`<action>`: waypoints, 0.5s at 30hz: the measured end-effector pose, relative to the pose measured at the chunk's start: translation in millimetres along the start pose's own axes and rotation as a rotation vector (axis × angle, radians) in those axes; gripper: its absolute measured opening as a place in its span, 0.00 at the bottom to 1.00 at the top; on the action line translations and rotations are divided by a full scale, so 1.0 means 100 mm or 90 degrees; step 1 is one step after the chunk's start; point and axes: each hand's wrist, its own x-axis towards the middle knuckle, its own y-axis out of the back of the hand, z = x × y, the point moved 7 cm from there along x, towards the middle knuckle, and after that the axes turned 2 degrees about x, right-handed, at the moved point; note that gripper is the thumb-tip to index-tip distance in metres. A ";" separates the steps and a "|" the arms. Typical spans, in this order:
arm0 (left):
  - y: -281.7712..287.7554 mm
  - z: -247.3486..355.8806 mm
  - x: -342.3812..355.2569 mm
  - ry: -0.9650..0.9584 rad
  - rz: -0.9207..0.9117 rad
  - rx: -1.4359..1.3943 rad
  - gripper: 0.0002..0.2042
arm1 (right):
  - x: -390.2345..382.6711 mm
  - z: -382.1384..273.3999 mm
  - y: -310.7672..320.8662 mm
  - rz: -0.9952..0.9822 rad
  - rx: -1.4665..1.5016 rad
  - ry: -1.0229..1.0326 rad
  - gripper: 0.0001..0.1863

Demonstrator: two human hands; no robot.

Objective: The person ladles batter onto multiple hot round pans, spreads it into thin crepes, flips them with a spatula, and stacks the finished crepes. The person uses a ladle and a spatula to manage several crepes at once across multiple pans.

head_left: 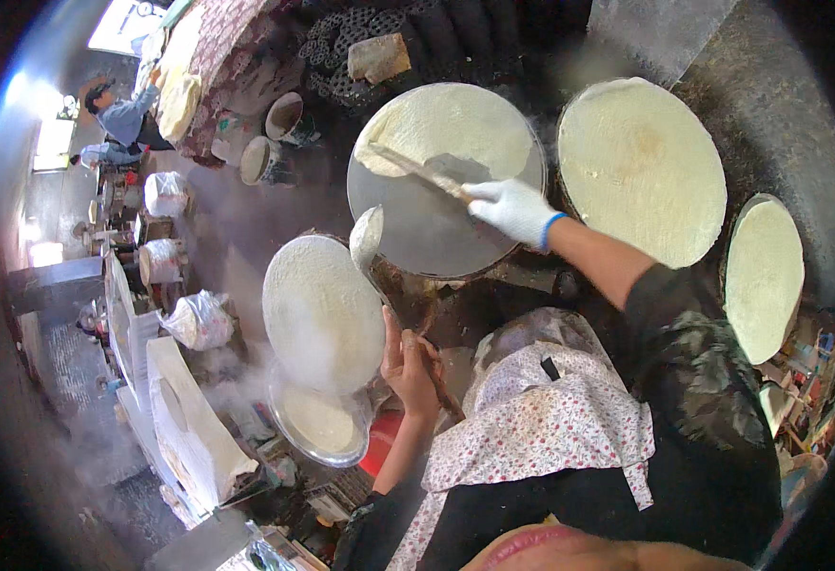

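Note:
My right hand [514, 211], in a white glove with a blue cuff, is closed around the handle of a flat wooden spreader [415, 171]. The spreader's blade lies over pale batter [460, 119] that covers the far part of a round griddle [412, 228]; the near part is bare grey metal. My bare left hand [411, 366] grips the long handle of a ladle [367, 236]. The ladle's batter-coated bowl hangs at the griddle's left edge. Below it, a round sheet of batter [322, 309] covers another griddle, and steam rises there.
A metal basin of batter [317, 419] stands at the near left beside a red container [379, 443]. Batter-covered griddles [644, 171] [765, 281] lie to the right. Buckets [260, 160] stand at the far left, where a person in blue [124, 119] works by a covered table.

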 end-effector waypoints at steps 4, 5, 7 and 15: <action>-0.02 -0.01 -0.07 -0.007 0.000 0.011 0.27 | 0.02 0.01 0.36 0.190 -0.026 -0.016 0.25; -0.02 0.00 -0.07 -0.013 0.006 0.021 0.27 | 0.02 0.01 0.44 0.261 -0.015 -0.024 0.25; -0.03 0.03 -0.10 -0.030 0.000 0.020 0.27 | 0.10 -0.08 0.15 0.058 -0.069 -0.017 0.26; 0.06 -0.09 -0.20 0.036 0.100 -0.017 0.27 | 0.16 -0.04 0.28 0.143 0.047 -0.037 0.27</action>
